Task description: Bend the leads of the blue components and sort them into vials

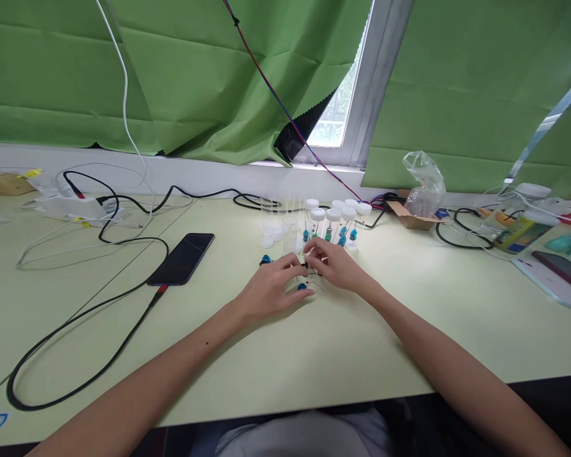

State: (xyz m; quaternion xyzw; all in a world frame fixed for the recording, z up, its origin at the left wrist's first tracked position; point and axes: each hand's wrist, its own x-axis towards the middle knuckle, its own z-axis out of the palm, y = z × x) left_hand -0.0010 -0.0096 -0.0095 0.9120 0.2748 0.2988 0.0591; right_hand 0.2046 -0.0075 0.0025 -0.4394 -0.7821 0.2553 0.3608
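My left hand (276, 285) rests low over the table, its thumb and forefinger spread apart. Beside its thumb lies a small blue piece (302, 287), with a thin wire (318, 284) close by. Another blue piece (265, 259) sits just behind the left knuckles. My right hand (334, 263) is closed in a pinch next to the left fingertips; what it grips is too small to name. Behind the hands stand several clear tubes with white caps (333, 214), holding blue and green pieces (342, 236). Clear uncapped tubes (289, 231) stand to their left.
A black phone (181, 259) with a black cable (118, 358) lies at the left. A white power strip (71, 208) is at the back left. Toward the right are a cardboard box (412, 216) with a plastic bag (424, 184), a clear jar (523, 209) and another phone (564, 270).
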